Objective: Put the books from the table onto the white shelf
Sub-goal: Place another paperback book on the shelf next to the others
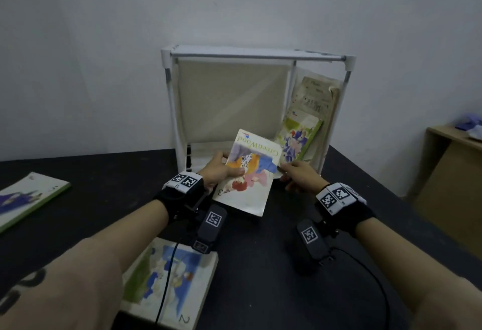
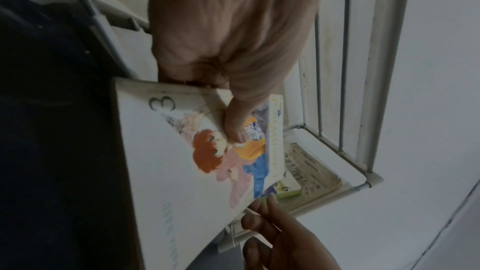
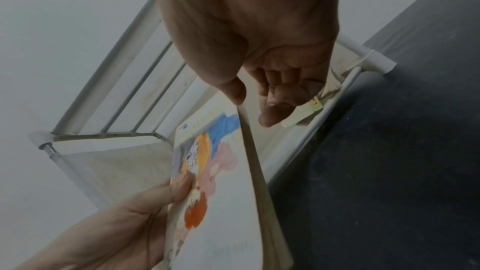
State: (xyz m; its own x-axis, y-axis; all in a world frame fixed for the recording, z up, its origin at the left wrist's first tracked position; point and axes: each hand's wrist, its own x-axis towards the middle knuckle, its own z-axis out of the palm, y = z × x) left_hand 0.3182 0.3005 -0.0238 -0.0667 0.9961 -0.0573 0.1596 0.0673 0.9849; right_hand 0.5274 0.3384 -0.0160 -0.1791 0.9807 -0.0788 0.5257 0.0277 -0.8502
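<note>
My left hand (image 1: 220, 170) grips a white paperback marked 3 (image 1: 250, 173), thumb on its picture cover (image 2: 182, 171) and fingers underneath. The book is held tilted above the black table, just in front of the white shelf (image 1: 255, 56). My right hand (image 1: 297, 175) is at the book's right edge, thumb tip touching the edge and fingers (image 3: 272, 98) loosely extended beside it. Two books lean inside the shelf's right end: a green-covered one (image 1: 300, 139) and a yellowed one (image 1: 315, 100). A book marked 2 (image 1: 169, 282) and another paperback (image 1: 28, 196) lie on the table.
The black table (image 1: 260, 290) runs to the wall, with the shelf standing at its back edge. The shelf's left and middle hold nothing. A wooden desk (image 1: 448, 173) stands off to the right. Cables trail from both wrist cameras.
</note>
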